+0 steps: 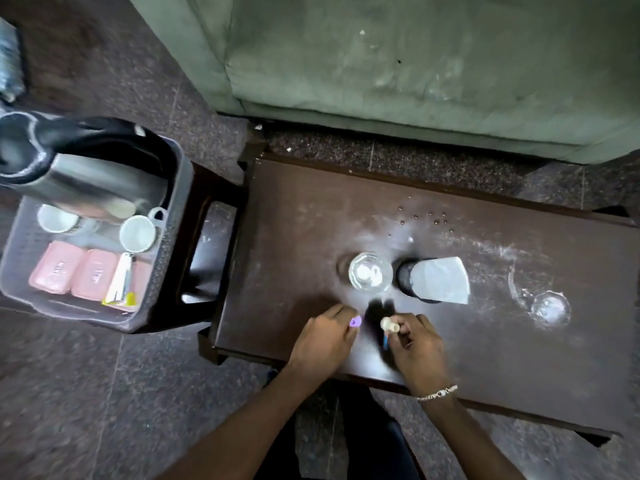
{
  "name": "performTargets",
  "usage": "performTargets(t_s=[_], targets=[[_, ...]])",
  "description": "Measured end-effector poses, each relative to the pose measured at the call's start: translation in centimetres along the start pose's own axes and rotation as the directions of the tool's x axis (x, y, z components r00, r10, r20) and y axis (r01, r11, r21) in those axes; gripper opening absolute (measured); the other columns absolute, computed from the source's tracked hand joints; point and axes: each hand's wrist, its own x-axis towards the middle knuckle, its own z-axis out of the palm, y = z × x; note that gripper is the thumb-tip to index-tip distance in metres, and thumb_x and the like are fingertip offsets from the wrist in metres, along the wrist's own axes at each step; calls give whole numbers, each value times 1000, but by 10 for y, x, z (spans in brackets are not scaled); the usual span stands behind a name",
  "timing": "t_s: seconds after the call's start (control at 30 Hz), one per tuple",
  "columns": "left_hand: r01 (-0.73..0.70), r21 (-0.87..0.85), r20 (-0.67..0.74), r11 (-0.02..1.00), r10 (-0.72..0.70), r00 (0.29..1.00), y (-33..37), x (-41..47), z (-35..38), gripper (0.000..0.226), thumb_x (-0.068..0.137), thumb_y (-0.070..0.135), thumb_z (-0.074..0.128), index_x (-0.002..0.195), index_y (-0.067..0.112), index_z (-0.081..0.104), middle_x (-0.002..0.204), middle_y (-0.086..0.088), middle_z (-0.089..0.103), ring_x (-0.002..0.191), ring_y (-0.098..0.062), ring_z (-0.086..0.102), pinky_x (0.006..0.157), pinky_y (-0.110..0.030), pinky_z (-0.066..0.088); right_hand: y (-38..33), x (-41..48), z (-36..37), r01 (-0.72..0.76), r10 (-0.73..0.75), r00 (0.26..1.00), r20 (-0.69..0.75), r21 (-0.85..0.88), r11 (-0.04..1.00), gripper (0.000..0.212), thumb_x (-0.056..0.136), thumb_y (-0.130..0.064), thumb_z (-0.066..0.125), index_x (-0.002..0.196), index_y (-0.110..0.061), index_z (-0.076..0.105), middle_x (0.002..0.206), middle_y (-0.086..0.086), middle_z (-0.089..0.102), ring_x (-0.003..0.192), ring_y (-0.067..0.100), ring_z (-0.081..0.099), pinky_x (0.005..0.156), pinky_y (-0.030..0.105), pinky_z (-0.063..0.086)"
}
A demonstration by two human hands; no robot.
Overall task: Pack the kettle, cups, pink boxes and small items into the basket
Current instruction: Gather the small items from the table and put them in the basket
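Observation:
The grey basket (175,216) stands on a stool at the left. Inside it are the steel kettle (69,168), two white cups (138,233), pink boxes (57,268) and a white-and-yellow packet (119,284). On the dark table (311,209), my left hand (329,337) is closed on a small purple item (356,321). My right hand (417,344) grips a small cream item (389,324) and something thin and blue. Just beyond my hands stand a clear glass (370,276) with small white things in it and a dark cup (410,278) covered by a white paper.
A second clear glass (550,308) sits at the table's right. Small dark beads (431,218) are scattered towards the far edge. A green sofa (415,64) runs behind the table. The floor around is dark stone.

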Motion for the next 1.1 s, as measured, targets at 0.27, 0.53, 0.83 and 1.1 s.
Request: performTargets(t_s=[0.27,0.53,0.83,1.1], targets=[[132,-114,-239,985,-156,958,-73,-46,-96,16,96,21,68,110,17,75,107,-1,73,96,-29,73,80,-45,57,-123,-6,45,176,-183,982,45,124,977,24,81,-7,80,96,-25,71,87,-14,58,77,-17,58,73,-2,37],[236,-169,-489,957,-290,822,-157,-81,-192,17,91,14,77,108,16,75,101,-1,73,91,-23,70,80,-35,53,-248,10,110,312,-342,930,136,203,928,20,86,-15,75,102,-25,69,94,-10,60,78,6,63,72,18,51],[406,-256,-579,877,-475,663,-247,-104,-245,25,85,12,82,109,11,73,95,-6,73,81,-29,68,71,-34,52,-368,32,191,473,-515,826,229,213,855,18,86,-22,69,104,-26,67,99,-6,57,73,11,60,73,34,54],[512,-237,-581,825,-543,606,-278,-96,-253,19,89,20,77,103,10,70,94,-11,72,81,-38,67,65,-41,48,-423,51,254,665,-604,652,457,37,746,28,86,-16,64,113,-15,66,107,9,57,90,33,63,70,44,54]])
